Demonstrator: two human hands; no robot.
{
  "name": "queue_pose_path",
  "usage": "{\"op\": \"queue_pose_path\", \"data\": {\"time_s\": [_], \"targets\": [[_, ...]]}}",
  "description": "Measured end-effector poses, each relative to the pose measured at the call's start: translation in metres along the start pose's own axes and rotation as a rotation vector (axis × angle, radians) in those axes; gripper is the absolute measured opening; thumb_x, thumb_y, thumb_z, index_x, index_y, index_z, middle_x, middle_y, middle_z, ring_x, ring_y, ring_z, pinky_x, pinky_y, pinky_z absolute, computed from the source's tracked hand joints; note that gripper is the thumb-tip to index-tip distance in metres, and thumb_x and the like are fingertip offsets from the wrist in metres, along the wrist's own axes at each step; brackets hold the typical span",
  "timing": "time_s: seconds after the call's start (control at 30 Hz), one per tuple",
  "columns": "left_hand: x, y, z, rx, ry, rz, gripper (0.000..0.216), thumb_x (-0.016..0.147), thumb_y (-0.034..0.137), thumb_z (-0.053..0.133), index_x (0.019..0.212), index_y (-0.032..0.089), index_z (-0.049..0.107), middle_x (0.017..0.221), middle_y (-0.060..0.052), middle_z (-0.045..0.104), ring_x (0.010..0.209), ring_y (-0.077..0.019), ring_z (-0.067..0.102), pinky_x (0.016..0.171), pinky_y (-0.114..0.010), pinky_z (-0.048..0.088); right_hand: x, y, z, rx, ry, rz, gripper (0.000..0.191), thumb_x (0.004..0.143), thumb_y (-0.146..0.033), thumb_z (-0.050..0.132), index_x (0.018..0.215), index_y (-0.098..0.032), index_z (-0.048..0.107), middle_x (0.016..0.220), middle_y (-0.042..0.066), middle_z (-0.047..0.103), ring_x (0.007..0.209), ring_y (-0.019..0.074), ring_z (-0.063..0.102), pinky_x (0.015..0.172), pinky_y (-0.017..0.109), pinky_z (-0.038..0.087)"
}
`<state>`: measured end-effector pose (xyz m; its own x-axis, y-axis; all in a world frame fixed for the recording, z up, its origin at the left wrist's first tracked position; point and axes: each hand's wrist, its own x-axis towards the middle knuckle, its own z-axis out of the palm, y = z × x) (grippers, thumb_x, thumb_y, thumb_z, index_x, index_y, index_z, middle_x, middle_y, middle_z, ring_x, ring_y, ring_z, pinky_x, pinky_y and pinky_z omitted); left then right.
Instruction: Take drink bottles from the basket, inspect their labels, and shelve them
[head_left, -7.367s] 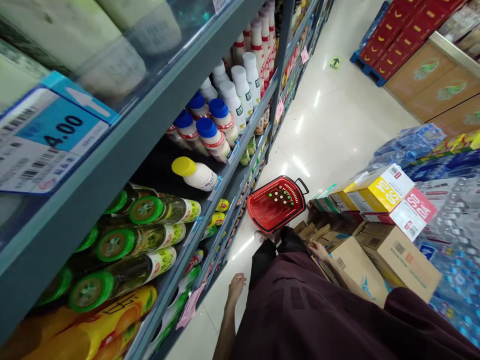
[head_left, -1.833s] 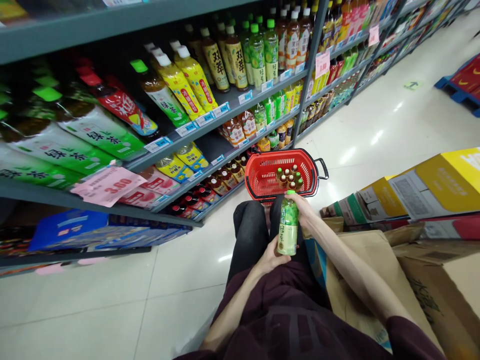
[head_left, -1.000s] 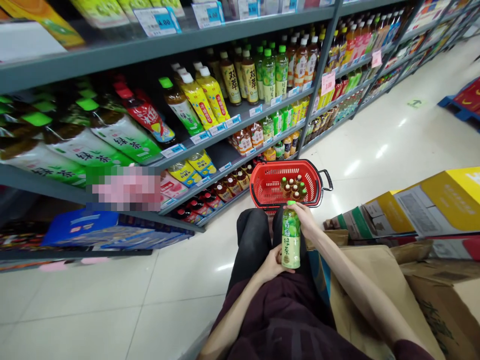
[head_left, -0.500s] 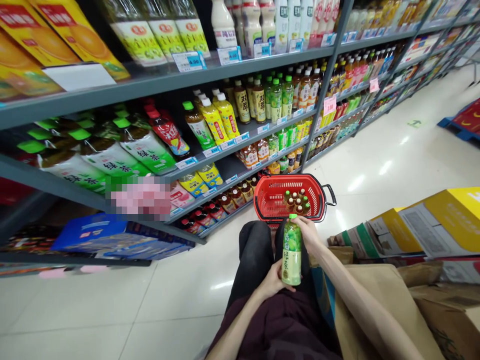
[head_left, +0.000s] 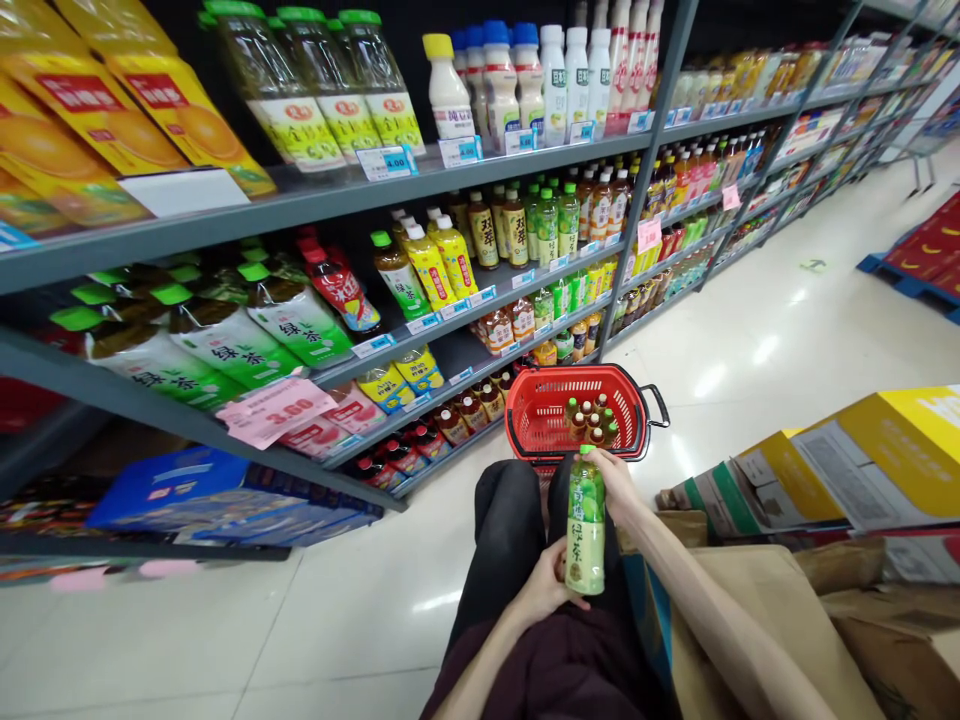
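A green tea bottle (head_left: 586,530) with a green cap is held upright above my lap, its label facing me. My left hand (head_left: 549,583) grips it near the base, with fingers behind and under it. My right hand (head_left: 613,482) holds it close to the neck, just below the cap. Beyond my knees a red shopping basket (head_left: 536,440) stands on the floor. Several small bottles (head_left: 591,420) with white and green caps stand grouped in its right half. The basket's black handle (head_left: 660,408) sticks out to the right.
Grey shelves (head_left: 480,160) full of drink bottles run along the left and into the distance. Open brown cardboard boxes (head_left: 772,620) and a yellow carton (head_left: 885,450) are close by my right arm. A blue pallet (head_left: 907,285) with red boxes lies farther right.
The view has tilted slightly upward, so shelves, basket and hands appear lower in it. Both hands keep their hold on the bottle, which has barely moved relative to my lap.
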<state>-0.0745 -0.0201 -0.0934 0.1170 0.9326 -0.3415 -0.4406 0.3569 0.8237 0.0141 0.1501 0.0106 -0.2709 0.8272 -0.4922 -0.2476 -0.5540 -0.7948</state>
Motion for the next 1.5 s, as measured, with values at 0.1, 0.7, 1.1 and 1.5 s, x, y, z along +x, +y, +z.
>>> {"op": "queue_pose_path", "data": {"time_s": [0.1,0.7,1.1,1.5], "targets": [[-0.0002,0.0016,0.0006,0.000,-0.004,0.000,0.088,0.052,0.023,0.099,0.129,0.014,0.059,0.112,-0.014,0.072,0.095,-0.0310,0.073,0.058,-0.030,0.064,-0.0009,0.0003,0.0004,-0.035,-0.013,-0.026,0.020,0.062,-0.029,0.078,0.078,-0.016,0.077,0.079,0.006,0.077,0.066,0.0176,0.063,0.060,0.029,0.050],[-0.0010,0.0068,0.0029,-0.012,0.000,-0.016,0.087,0.049,0.020,0.098,0.128,0.014,0.060,0.107,-0.011,0.073,0.095,-0.0291,0.072,0.058,-0.028,0.063,-0.0039,-0.0014,0.0013,-0.076,0.018,-0.079,0.014,0.062,-0.027,0.081,0.072,-0.020,0.076,0.073,0.003,0.075,0.065,0.0162,0.063,0.058,0.027,0.048],[-0.0010,0.0091,0.0033,-0.020,0.001,-0.032,0.093,0.044,0.017,0.097,0.129,0.016,0.060,0.116,-0.012,0.071,0.096,-0.0286,0.071,0.059,-0.028,0.063,-0.0014,-0.0006,0.0004,-0.033,0.009,-0.037,0.015,0.062,-0.028,0.082,0.072,-0.019,0.076,0.079,0.005,0.077,0.068,0.0174,0.064,0.059,0.027,0.049],[0.0013,0.0050,-0.0005,-0.016,0.001,-0.019,0.094,0.040,0.013,0.098,0.127,0.016,0.061,0.111,-0.011,0.072,0.097,-0.0304,0.070,0.064,-0.032,0.062,-0.0064,-0.0050,0.0031,0.032,0.002,0.011,0.016,0.060,-0.025,0.082,0.072,-0.019,0.075,0.080,0.005,0.078,0.068,0.0186,0.065,0.062,0.030,0.050]]}}
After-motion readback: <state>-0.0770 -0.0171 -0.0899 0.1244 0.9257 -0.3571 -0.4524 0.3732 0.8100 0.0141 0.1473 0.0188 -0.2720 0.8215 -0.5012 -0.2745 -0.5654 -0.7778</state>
